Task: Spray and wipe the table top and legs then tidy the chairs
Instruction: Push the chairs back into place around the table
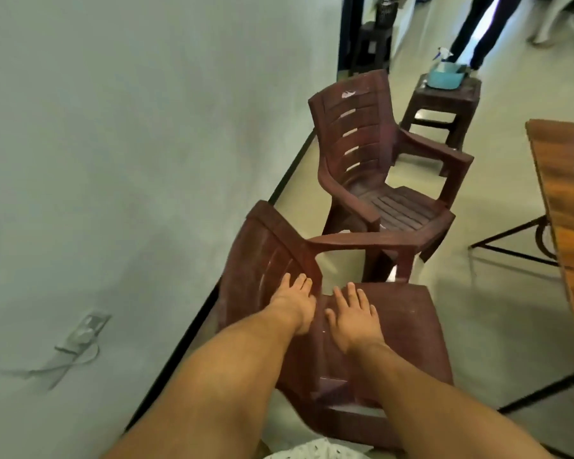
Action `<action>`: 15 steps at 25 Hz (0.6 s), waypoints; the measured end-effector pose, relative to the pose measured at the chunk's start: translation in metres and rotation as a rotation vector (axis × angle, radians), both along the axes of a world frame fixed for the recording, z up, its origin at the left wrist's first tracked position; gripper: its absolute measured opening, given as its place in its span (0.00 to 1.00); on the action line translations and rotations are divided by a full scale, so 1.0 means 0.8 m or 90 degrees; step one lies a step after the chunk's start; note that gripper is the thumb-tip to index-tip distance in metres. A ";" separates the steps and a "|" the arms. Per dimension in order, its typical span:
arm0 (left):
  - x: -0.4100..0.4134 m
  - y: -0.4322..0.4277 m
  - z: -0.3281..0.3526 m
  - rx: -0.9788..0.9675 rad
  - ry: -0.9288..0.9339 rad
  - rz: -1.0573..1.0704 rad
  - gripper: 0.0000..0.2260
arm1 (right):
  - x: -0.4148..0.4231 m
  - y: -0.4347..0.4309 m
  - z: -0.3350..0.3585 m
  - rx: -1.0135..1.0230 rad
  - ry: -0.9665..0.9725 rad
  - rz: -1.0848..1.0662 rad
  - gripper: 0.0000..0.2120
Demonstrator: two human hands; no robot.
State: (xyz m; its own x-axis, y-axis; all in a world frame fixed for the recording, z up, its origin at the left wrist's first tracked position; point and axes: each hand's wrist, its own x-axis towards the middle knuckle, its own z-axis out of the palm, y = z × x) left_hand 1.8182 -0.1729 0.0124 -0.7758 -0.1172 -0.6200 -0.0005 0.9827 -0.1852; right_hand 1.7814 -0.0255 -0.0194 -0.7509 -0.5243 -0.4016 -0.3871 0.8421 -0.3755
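The near chair (395,326) stands on the floor along the wall's dark skirting, directly under both hands; the left hand (295,306) lies with fingers fairly straight against the foot of the backrest, gripping nothing; the right hand (355,316) rests flat, fingers spread, on the seat's rear edge; a second chair (378,180) stands just beyond; the table (570,210) stands apart at the floor's right side.
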 end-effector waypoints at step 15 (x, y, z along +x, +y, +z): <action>0.094 -0.233 0.055 0.197 0.163 -0.191 0.23 | 0.209 -0.254 0.065 -0.109 0.053 -0.370 0.24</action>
